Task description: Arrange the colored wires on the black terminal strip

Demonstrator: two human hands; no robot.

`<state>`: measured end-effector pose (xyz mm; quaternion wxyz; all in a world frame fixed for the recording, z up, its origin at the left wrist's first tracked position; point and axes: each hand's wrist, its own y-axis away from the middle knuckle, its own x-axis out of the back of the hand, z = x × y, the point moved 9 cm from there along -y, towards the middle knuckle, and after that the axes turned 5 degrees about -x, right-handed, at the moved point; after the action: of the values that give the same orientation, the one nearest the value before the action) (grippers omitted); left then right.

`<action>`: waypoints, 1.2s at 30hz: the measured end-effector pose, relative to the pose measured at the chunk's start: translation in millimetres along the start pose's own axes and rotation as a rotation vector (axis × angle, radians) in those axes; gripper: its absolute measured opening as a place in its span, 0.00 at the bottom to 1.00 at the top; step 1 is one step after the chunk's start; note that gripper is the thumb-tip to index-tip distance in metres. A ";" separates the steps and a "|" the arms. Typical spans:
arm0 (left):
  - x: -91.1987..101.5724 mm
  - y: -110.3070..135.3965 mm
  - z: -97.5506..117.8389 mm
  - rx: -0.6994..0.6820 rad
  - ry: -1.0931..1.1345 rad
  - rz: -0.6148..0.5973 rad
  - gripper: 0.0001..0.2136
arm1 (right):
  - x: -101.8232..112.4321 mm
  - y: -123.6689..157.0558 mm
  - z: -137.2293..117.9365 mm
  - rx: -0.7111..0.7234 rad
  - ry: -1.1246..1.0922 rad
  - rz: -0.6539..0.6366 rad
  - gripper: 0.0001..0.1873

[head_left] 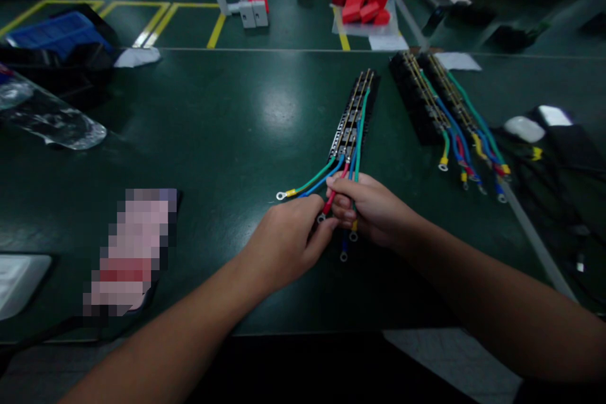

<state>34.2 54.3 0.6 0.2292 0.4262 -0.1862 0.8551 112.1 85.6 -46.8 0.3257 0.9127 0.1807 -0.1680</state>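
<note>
Green bench: wide bare stretch left and fwd of hands; near edge just below forearms. Terminal strip lies centre, long axis running away from person, wires fanning off its near end. Second strip pair to the right, close but apart. Red blocks at far edge; clear bag far left.

L hand: forearm in from lower left, fingers curled, pinching the red wire w/ thumb + fingertips. R hand: forearm from lower right, fist clenched round wire bundle just short of strip's near end. Hands touching.
</note>
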 end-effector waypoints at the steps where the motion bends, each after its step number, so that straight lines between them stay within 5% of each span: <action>1: 0.2 -0.1 0.1 -0.001 -0.002 0.003 0.09 | -0.1 0.0 0.3 -0.002 0.005 -0.002 0.19; 36: -2.6 1.0 2.6 -0.019 -0.064 -0.014 0.10 | 2.2 0.9 -0.4 0.013 -0.001 0.032 0.17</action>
<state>36.7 51.5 -0.1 0.2331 0.4526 -0.1988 0.8375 114.5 85.7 -47.0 0.3225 0.9175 0.1647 -0.1642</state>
